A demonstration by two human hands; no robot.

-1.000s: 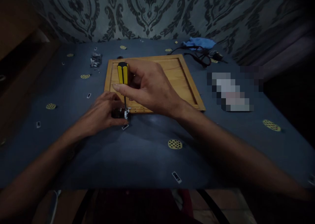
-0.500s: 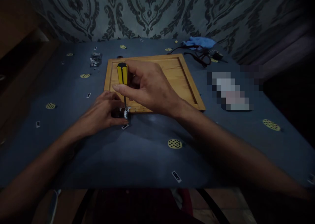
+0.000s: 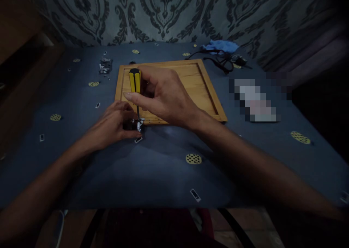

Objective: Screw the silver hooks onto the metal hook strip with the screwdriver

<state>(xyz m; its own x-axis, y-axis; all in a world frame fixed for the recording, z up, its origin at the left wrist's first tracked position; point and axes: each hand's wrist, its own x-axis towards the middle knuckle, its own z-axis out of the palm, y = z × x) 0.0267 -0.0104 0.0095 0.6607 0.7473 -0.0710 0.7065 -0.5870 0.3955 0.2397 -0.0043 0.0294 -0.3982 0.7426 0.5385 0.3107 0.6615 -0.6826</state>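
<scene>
My right hand [image 3: 166,95] is closed round the yellow and black handle of a screwdriver [image 3: 135,81], which stands nearly upright with its tip down. The tip meets a shiny metal hinge [image 3: 140,125] at the near left edge of a framed wooden panel [image 3: 191,79]. Thumb and fingers of my left hand [image 3: 117,122] close on the hinge from the left. Small holes show along the panel's near edge, right of the hinge. Whatever screw sits under the tip is too small to make out.
Several metal hardware pieces [image 3: 105,65] lie at the back left, with small screws beside them. Behind the panel on the right are dark eyeglasses [image 3: 225,64] and a blue cloth [image 3: 220,46]. A blurred-out object [image 3: 255,100] lies right of the panel on the patterned tablecloth [image 3: 163,175].
Almost nothing differs. Both hands, the screwdriver and the panel hold their places, apart from a very slight shift of the whole view.
</scene>
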